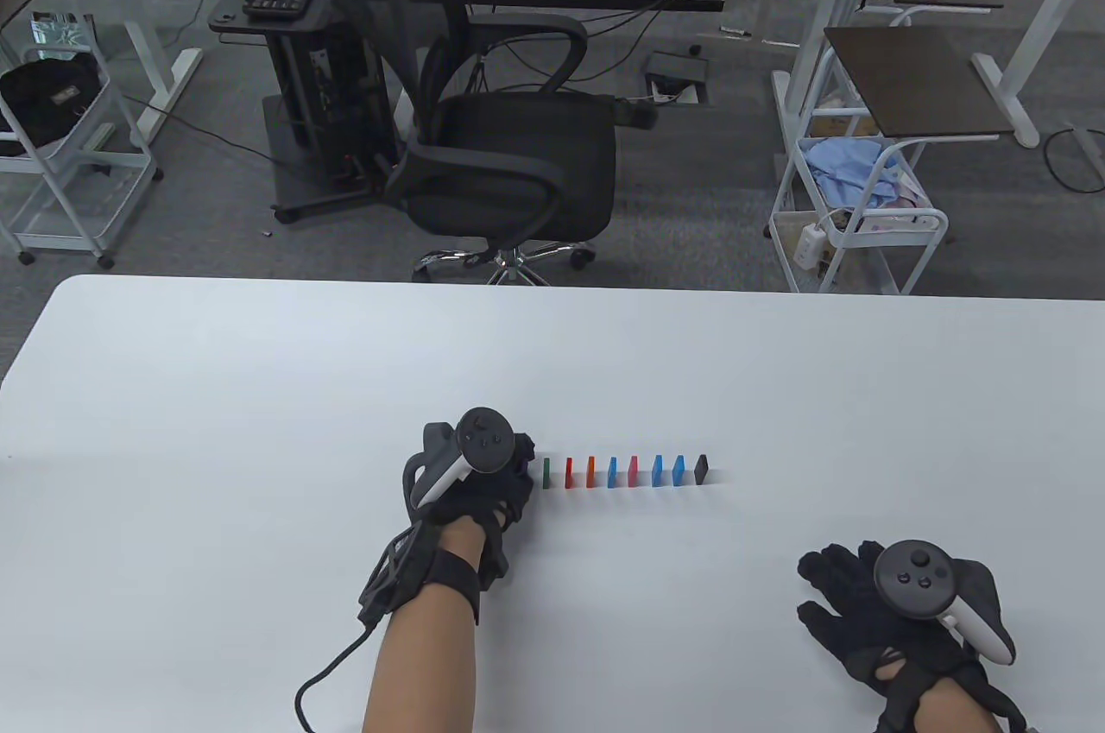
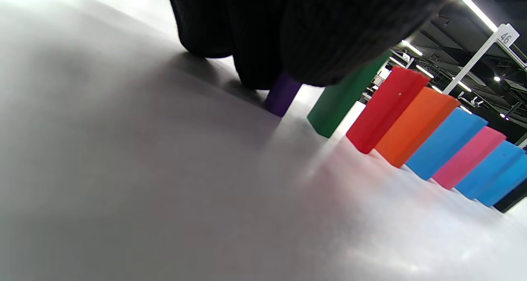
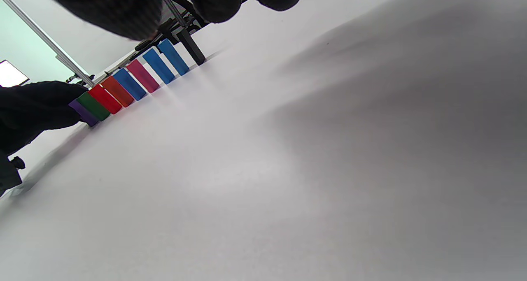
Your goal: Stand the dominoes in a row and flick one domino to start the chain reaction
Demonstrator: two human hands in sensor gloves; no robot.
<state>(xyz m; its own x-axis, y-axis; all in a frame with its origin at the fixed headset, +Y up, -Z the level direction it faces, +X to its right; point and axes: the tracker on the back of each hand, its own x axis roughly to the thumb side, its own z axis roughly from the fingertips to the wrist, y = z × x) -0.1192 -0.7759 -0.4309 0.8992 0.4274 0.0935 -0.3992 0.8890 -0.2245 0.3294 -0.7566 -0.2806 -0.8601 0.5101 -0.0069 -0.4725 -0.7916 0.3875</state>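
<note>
Here, left hand [image 1: 470, 478] fingers clamped on purple domino [image 2: 282, 94], right hand [image 1: 889, 608] fingers spread

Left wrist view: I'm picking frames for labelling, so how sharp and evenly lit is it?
Left wrist view: dominoes sharp, near table soft and shadowed, ceiling lights glare, left hand dark. Table view: evenly lit, sharp.

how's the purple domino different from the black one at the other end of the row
The purple domino stands at the row's left end, under the left hand, whose fingers cover its top; the black domino stands at the right end with nothing touching it. The purple one has the green domino as neighbour, the black one a blue domino. Both stand upright on the table in the same row.
</note>
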